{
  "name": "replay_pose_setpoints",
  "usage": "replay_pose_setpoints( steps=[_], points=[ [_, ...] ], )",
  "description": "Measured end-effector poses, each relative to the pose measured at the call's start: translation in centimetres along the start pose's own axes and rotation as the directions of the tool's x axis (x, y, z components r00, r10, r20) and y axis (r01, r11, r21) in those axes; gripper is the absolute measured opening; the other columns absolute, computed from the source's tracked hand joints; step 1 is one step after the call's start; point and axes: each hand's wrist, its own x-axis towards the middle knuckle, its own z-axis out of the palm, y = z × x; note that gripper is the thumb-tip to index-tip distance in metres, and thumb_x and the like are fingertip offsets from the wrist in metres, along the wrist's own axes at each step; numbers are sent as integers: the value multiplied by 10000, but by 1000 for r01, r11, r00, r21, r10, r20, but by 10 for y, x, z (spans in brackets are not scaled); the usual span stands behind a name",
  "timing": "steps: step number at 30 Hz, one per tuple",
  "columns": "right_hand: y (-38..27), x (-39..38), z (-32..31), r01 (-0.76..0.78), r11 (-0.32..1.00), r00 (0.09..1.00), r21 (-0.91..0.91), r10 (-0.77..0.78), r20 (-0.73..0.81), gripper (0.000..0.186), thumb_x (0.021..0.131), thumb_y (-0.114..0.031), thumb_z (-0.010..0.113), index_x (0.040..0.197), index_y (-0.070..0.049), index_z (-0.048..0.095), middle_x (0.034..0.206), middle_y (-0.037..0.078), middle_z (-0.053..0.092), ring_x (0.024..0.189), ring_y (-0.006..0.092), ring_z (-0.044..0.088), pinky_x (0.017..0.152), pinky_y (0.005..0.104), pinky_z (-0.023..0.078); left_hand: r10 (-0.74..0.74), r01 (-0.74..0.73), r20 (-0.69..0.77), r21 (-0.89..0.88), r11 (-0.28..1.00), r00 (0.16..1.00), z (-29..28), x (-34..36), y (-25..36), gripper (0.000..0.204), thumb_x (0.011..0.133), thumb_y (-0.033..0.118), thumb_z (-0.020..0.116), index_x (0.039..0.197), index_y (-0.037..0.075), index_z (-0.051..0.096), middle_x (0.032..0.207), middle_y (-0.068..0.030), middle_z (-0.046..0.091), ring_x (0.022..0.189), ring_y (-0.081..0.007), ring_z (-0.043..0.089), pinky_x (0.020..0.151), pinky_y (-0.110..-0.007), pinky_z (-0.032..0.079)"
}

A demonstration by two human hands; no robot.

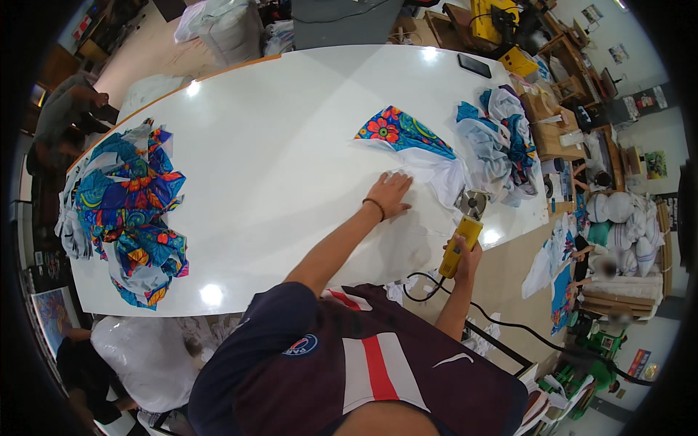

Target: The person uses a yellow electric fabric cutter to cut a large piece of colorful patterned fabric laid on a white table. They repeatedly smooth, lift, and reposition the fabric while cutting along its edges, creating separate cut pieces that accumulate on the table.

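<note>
My right hand point(467, 259) is wrapped round the yellow body of an electric rotary fabric cutter point(462, 243). Its round metal blade head points away from me and meets the edge of a white fabric part point(436, 174). That white part joins a bright floral piece point(400, 129) in blue, orange and red, lying on the white table point(291, 145). Flat beside the white fabric rests my left hand point(390, 193), fingers stretched out, fingertips at the cloth's near edge. A dark bracelet circles that wrist.
A heap of floral and white fabric point(131, 211) lies at the table's left end, another pile point(502, 145) at the right. A phone point(474, 65) sits near the far right edge. The cutter's black cable point(523, 332) trails off right. Other people work nearby.
</note>
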Motion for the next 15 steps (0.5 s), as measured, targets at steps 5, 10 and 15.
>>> replay_pose_setpoints(
  steps=[5, 10, 15],
  points=[
    [6, 11, 3, 3, 999, 1000, -53, -1, 23, 396, 879, -262, 801, 1101, 23, 640, 840, 118, 680, 681, 232, 711, 605, 352, 589, 116, -74, -293, 151, 986, 949, 4, -105, -64, 298, 930, 221, 640, 1210, 124, 665, 1109, -70, 654, 1143, -267, 616, 993, -456, 487],
    [3, 21, 15, 7, 997, 997, -79, -1, 72, 385, 882, -267, 805, 1086, 17, 645, 840, 107, 676, 679, 222, 706, 609, 346, 586, 63, -20, -268, 161, 987, 961, -29, -248, -177, 183, 893, 141, 641, 1066, 119, 697, 1049, -91, 679, 1077, -301, 645, 955, -471, 507],
    [-3, 22, 27, -16, 996, 989, -91, 29, 143, 343, 881, -201, 805, 1088, 29, 656, 884, 97, 678, 706, 206, 700, 628, 334, 565, -784, 853, -337, 169, 494, 521, -136, -386, -322, 211, 942, 123, 621, 1126, 151, 721, 1171, -121, 658, 1137, -363, 633, 998, -502, 477]
  ],
)
